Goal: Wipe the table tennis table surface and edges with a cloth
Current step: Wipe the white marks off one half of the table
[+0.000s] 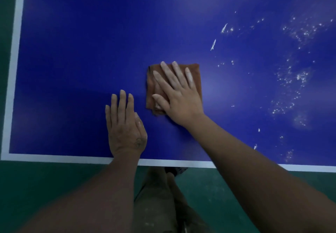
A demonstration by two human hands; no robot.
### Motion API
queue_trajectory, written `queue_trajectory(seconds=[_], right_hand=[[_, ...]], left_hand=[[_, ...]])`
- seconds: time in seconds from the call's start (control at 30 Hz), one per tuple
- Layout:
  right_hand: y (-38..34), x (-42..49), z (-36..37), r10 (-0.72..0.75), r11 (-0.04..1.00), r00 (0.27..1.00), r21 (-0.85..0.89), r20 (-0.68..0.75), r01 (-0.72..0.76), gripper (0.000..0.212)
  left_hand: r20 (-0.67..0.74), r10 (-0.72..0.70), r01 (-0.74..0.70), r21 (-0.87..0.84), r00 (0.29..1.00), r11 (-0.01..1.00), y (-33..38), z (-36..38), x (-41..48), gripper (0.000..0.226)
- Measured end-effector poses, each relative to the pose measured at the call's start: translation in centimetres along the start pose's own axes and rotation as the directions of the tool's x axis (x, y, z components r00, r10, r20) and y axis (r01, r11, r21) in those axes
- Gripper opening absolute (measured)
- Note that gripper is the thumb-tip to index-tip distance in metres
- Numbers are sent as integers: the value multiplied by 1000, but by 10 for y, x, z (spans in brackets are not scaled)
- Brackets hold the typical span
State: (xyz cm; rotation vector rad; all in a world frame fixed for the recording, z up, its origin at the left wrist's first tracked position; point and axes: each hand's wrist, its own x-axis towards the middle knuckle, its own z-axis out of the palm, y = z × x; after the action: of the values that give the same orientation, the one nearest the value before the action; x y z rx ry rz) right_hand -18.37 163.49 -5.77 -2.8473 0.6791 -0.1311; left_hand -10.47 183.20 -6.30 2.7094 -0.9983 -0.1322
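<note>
R hand (179, 98) lies flat w/ straight fingers on the orange cloth (197, 80). L hand (125, 125) rests flat, open, on blue table (72, 69).

We see 2 bare forearms. The left hand (125, 129) has a small dark tattoo (138, 142) on its back near the thumb base and whitish smears on the thumb side. The right hand (179, 100) has white dust on its little finger. Brownish trousers (156, 200) with pale specks, dark shoe (177, 170).

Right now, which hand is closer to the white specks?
Right. The right hand, on the cloth, lies just left of the specks; the left hand rests farther left.
</note>
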Motion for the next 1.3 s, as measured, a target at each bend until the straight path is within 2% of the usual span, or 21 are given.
queue_trajectory(seconds=[0.07, 0.13, 0.23, 0.3, 0.4, 0.5, 0.63, 0.7, 0.83, 0.9, 0.97, 1.07, 1.13, 1.2, 1.3], right_hand=[[33, -5, -9, 59, 997, 998, -43, -19, -60, 63], [74, -17, -22, 211, 973, 978, -99, -9, -210, 68], [119, -43, -43, 466, 878, 885, -129, 17, -460, 79], [124, -61, -48, 551, 831, 834, -122, 41, -543, 81], [95, -78, -40, 591, 802, 806, -123, 26, -584, 79], [46, -76, -28, 580, 810, 814, -121, 20, -574, 75], [-2, -39, -8, 346, 938, 938, -37, 4, -345, 69], [-4, -12, -4, 272, 962, 962, 0, 6, -272, 69], [34, 28, -6, 220, 976, 974, 10, -50, -220, 65], [68, 34, -13, 240, 970, 969, -10, -64, -241, 65], [107, 32, -23, 332, 942, 942, -27, -48, -333, 67], [164, 18, -42, 529, 848, 848, -21, -8, -529, 71], [187, 3, -50, 612, 790, 791, -40, -6, -611, 73], [194, -10, -50, 588, 803, 808, -96, -34, -588, 73], [170, -17, -40, 417, 895, 906, -141, -66, -422, 72]], left_hand=[[17, -11, 11, 2, 1000, 1000, 1, -1, 0, 59], [44, -17, 16, 14, 999, 1000, 2, -2, 0, 60], [60, -27, 26, 10, 998, 1000, 2, -3, 1, 61], [59, -29, 29, 1, 998, 1000, 2, -3, 1, 61], [54, -20, 21, -7, 998, 1000, 2, -4, 2, 61], [50, -20, 21, -29, 999, 999, 3, -6, 2, 60], [4, -58, 58, -153, 998, 987, 4, -9, 9, 53], [-20, -91, 85, -215, 996, 973, 14, -10, 21, 51], [-76, -119, 89, -315, 990, 945, 42, -10, 62, 51], [-99, -125, 85, -337, 987, 938, 56, -9, 86, 51], [-108, -91, 51, -331, 990, 942, 70, -8, 106, 51], [-95, -7, -23, -310, 995, 951, 97, -4, 134, 51], [-78, 38, -59, -287, 996, 956, 115, -1, 156, 53], [-65, 65, -78, -220, 996, 972, 128, 6, 179, 56], [-34, 24, -25, -38, 999, 999, 127, 19, 195, 62]])
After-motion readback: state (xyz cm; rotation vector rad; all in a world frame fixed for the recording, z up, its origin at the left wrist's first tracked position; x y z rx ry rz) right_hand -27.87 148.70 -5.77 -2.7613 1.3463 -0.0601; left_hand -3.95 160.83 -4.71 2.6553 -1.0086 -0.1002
